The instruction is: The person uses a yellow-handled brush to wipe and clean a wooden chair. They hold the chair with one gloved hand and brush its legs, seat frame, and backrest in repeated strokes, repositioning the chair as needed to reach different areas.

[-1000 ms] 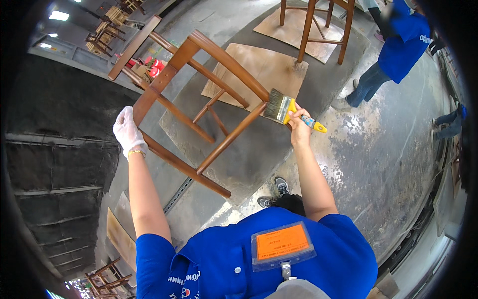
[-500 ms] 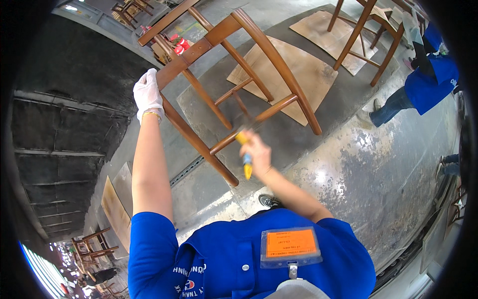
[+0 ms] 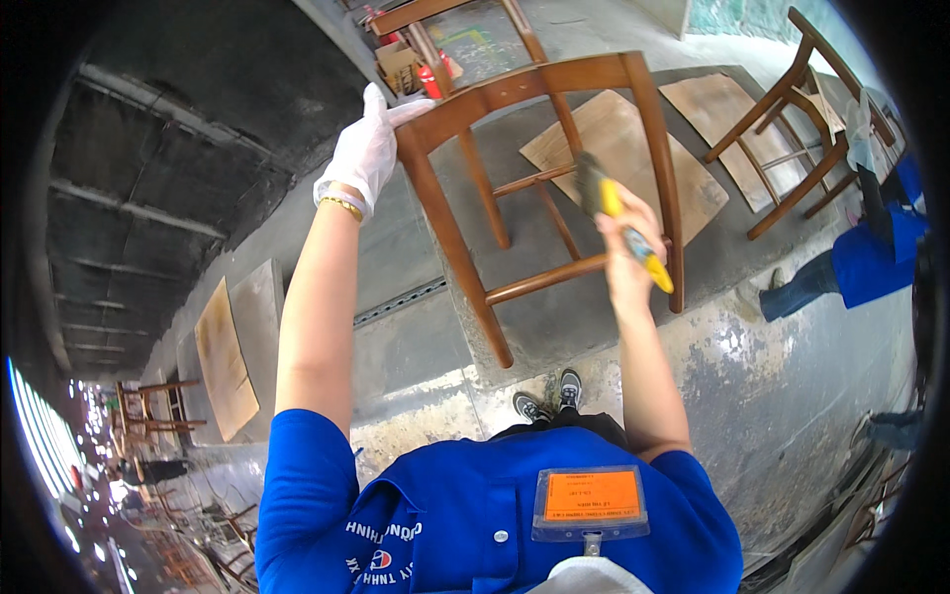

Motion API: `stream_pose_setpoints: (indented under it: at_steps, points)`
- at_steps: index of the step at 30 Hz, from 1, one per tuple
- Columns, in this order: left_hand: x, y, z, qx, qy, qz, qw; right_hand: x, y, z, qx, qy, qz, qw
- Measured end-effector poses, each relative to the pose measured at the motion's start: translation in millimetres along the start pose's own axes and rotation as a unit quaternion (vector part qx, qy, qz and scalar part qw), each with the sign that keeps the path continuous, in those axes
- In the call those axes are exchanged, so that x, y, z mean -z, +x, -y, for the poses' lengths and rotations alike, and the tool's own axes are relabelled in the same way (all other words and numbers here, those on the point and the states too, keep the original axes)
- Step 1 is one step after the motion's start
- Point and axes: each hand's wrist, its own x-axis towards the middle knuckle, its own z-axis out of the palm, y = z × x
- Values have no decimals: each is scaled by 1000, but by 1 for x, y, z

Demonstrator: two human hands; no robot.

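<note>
Brown wooden chair frame (image 3: 554, 188) held tilted aloft; yellow-handled paintbrush (image 3: 618, 223) against its rung.

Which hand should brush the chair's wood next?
Probably the right hand: it grips the yellow-handled paintbrush, bristles close to the chair frame's side rail. The gloved left hand is busy holding the frame's top corner steady.

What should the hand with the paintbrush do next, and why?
Probably touch the bristles to the chair frame's lower rung. The right hand holds the paintbrush just above that rung, and the gloved left hand grips the wooden chair frame at its corner.
</note>
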Motion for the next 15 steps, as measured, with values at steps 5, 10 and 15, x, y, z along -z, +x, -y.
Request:
stream_pose_setpoints:
  at_steps: [5,10,15]
  points:
    - [5,-14,-11,53,-1,-16,998,-147,47,64,278,-105,290,909]
    - [-8,-10,5,26,-64,98,993,-156,4,47,314,-171,322,876]
    - [-35,1,33,-68,-27,70,995,-78,-124,4,338,-241,490,767]
